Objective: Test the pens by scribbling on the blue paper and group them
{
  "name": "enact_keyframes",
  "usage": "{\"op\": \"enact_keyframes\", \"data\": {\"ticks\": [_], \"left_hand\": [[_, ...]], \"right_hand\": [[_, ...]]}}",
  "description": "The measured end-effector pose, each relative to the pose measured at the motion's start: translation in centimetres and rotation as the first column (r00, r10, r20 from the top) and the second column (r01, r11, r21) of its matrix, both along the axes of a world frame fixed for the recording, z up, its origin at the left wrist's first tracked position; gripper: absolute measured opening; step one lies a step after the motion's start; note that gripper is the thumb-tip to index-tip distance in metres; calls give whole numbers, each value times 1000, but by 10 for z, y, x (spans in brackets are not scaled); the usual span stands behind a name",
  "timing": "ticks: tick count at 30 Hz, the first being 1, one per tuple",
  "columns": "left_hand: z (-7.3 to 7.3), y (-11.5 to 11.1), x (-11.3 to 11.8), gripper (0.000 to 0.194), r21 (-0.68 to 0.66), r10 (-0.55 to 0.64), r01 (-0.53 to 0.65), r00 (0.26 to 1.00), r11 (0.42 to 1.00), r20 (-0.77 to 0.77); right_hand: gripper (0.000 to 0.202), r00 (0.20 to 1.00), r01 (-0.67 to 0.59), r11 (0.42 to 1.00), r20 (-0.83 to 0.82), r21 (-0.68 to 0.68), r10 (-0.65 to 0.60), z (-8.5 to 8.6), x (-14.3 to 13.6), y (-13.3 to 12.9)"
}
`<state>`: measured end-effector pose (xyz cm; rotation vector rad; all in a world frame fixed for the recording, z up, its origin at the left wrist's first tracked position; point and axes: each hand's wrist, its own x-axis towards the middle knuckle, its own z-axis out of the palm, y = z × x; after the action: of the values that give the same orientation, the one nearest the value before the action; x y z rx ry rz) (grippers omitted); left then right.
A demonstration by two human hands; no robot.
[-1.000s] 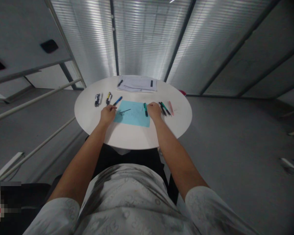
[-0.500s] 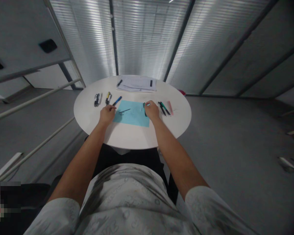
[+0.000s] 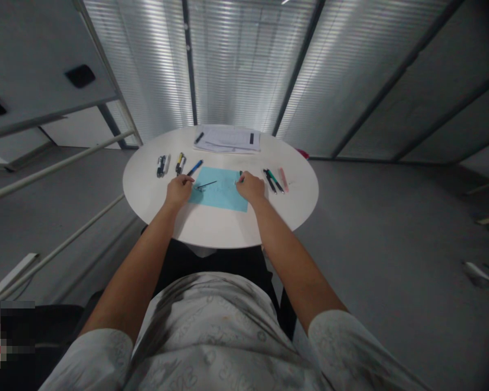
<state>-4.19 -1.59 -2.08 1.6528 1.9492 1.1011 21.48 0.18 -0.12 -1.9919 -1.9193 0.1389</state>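
A light blue sheet (image 3: pixel 224 198) lies near the middle of the round white table (image 3: pixel 212 231), with a thin dark refill-like stick (image 3: pixel 207 184) and small dark bits on it. At the sheet's left edge, my left hand (image 3: pixel 180 190) has its fingers pressed together; what they hold, if anything, is too small to name. My right hand (image 3: pixel 251 187) is closed over the sheet's right part, around a dark green piece that is mostly hidden by the fingers. A blue pen (image 3: pixel 195 168) lies just beyond my left hand.
Markers (image 3: pixel 161 166) and yellow and black pens (image 3: pixel 180 163) lie at the left. Right of my right hand are black and green pens (image 3: pixel 274 181) and a pink strip (image 3: pixel 284 180). Papers (image 3: pixel 228 139) lie at the far edge.
My right hand has shifted slightly left and down, and its fingers now cover more of the dark green piece. My left hand has barely moved.
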Motion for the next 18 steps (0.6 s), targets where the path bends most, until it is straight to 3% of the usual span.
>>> {"op": "enact_keyframes", "data": {"ticks": [11,14,18], "left_hand": [[0,0,0,27,3,-35,35,999,999,-20],[1,-1,0,28,-9,-31,31,999,999,-20],[1,-2,0,28,-7,-21,21,1000,1000,-5]], "right_hand": [[28,998,31,999,-47,45,-28,1,3,2],[24,988,21,996,-151,89,-7,1,4,4],[33,944,25,993,-329,116,14,2,6,9]]}}
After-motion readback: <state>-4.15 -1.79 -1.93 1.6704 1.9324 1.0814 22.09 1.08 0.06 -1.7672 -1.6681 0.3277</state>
